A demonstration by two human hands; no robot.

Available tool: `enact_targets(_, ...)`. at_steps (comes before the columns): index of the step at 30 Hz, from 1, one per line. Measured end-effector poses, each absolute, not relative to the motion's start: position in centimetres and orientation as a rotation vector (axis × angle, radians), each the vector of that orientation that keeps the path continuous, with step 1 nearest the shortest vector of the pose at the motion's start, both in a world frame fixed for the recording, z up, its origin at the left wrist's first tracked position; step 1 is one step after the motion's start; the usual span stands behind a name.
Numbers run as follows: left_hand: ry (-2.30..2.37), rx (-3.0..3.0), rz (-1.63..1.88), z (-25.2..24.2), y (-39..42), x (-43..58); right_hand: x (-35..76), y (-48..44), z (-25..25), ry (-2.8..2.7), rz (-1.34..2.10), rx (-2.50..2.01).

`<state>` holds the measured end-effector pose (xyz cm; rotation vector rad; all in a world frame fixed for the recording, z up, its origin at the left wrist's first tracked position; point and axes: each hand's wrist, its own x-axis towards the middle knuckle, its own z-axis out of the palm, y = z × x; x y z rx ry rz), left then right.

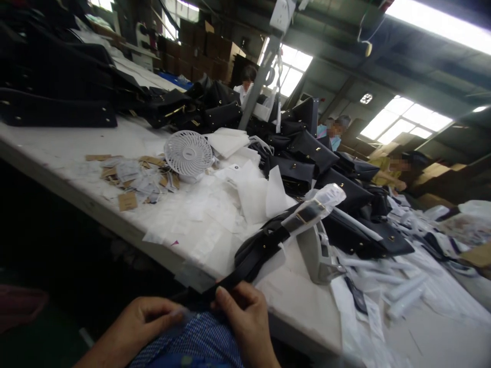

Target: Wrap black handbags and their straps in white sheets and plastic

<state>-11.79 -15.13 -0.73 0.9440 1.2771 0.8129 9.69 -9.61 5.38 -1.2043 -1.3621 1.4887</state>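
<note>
My right hand (245, 314) pinches the near end of a black leather strap (257, 253) that runs from my lap up onto the white table (76, 153). The strap's far end, with a gold buckle, sits inside a clear plastic sleeve (318, 204). My left hand (148, 317) rests closed over my lap, its fingertips at a thin clear piece of plastic beside the strap's end. A blue checked cloth (203, 340) lies under both hands.
A small white fan (188, 154) stands mid-table beside scattered brown tags (126, 200) and white wrapping sheets (257, 197). Black handbags (307, 153) pile up behind and at far left. Other people sit at the table's far side. Rolled plastic sleeves (402, 291) litter the right.
</note>
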Motion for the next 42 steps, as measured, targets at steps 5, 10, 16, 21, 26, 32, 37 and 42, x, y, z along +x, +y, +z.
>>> enact_targets(5,1.223,0.945,0.782,-0.5,-14.7,-11.3,9.7,-9.5,5.3,-1.322,1.577,-1.213)
enact_targets(10,1.167,0.967,0.759,0.9,-13.8,-10.4,10.0,-9.4,5.4,-1.356,1.556,-1.23)
enact_targets(16,1.145,1.056,0.856,0.3,-13.4,-10.3,10.1,-9.6,5.9,-1.355,1.545,-1.2)
enact_targets(21,1.208,0.958,0.817,-0.5,-13.5,-10.5,10.2,-9.5,6.2,-1.415,1.499,-1.204)
enact_targets(26,1.28,0.947,0.83,-0.2,-13.4,-10.5,10.1,-9.4,6.4,-1.445,1.426,-1.212)
enact_targets(32,1.277,0.932,0.846,-0.2,-13.1,-10.4,10.0,-9.5,6.4,-1.472,1.372,-1.22)
enact_targets(37,1.281,0.935,0.849,-0.2,-13.0,-10.3,10.1,-9.3,6.3,-1.489,1.377,-1.233)
enact_targets(42,1.279,0.908,0.884,0.3,-12.9,-9.9,10.2,-9.2,6.3,-1.517,1.404,-1.252)
